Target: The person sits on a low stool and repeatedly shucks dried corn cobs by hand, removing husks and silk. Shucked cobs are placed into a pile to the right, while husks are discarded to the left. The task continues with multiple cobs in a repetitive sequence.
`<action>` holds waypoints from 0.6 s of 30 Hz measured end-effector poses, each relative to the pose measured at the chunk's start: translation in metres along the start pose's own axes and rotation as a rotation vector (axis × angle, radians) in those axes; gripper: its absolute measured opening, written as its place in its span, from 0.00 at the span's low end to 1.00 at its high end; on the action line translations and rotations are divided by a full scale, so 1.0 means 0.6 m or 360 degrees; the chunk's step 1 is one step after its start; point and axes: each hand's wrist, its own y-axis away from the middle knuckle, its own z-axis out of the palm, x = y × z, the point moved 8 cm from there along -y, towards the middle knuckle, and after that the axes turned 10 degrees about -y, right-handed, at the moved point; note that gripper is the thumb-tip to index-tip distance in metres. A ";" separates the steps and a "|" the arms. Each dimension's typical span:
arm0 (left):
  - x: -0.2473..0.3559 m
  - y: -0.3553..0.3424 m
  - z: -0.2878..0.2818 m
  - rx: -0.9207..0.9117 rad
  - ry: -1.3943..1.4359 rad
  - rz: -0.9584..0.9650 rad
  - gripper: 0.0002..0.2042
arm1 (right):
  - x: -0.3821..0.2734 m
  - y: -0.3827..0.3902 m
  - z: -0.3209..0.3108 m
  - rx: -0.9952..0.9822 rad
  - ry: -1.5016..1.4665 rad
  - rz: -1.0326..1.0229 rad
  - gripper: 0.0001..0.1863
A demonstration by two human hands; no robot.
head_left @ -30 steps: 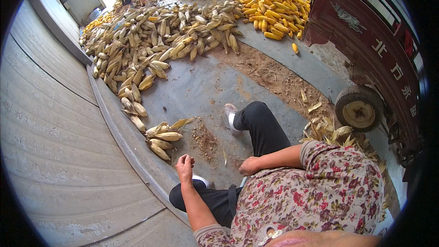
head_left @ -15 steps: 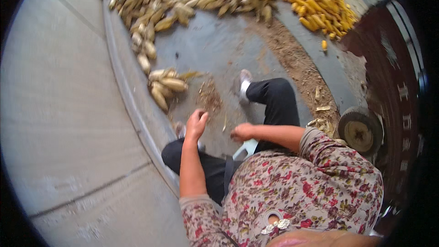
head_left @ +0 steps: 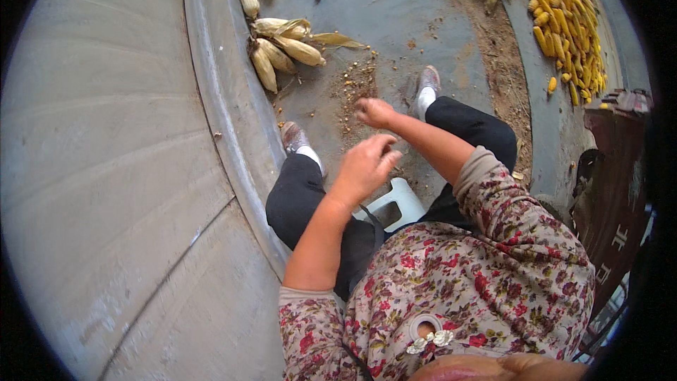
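The left of the view is filled by a pale grey wall (head_left: pixel 113 169) of panels, bent by the lens and scuffed with whitish marks. It is met along a raised edge by the grey floor (head_left: pixel 374 14). Much of the lower view is taken up by the person's floral top (head_left: pixel 465 282), printed in red, plum and green. At the right, a dark red vehicle (head_left: pixel 610 176) is partly cut off by the rim; pale characters (head_left: pixel 615 254) are painted along its side. Dark trousers (head_left: pixel 293 197) are seen on both legs, set apart. Bare yellow cobs (head_left: pixel 564 28) are heaped at the upper right, beyond a strip of brown dirt (head_left: pixel 501 70). A pale plastic stool (head_left: pixel 409 201) is partly covered by the body. Above it the left hand (head_left: pixel 363 169) is held, its thumb spread from its fingers. A few ears of corn in dry husks (head_left: pixel 300 51) are gathered beside the raised edge, ahead of both hands and apart from them. The right hand (head_left: pixel 377 113) is held just beyond the left; it is blurred, and its grip cannot be told. Loose kernels (head_left: pixel 349 85) are scattered beyond it.
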 end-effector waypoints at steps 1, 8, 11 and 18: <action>0.023 0.020 -0.009 0.0043 -0.0038 0.0038 0.14 | -0.022 -0.022 -0.005 0.0019 -0.0054 0.0009 0.21; 0.101 0.063 -0.081 0.0028 0.0176 0.0100 0.15 | -0.114 -0.158 -0.083 0.0305 -0.0016 0.0244 0.29; 0.070 0.044 -0.109 -0.0069 0.0401 0.0001 0.16 | -0.093 -0.235 -0.067 0.0378 0.0069 0.0352 0.28; 0.060 0.011 -0.196 -0.0325 0.0705 -0.0213 0.17 | -0.064 -0.263 -0.032 0.0223 0.0157 0.0515 0.29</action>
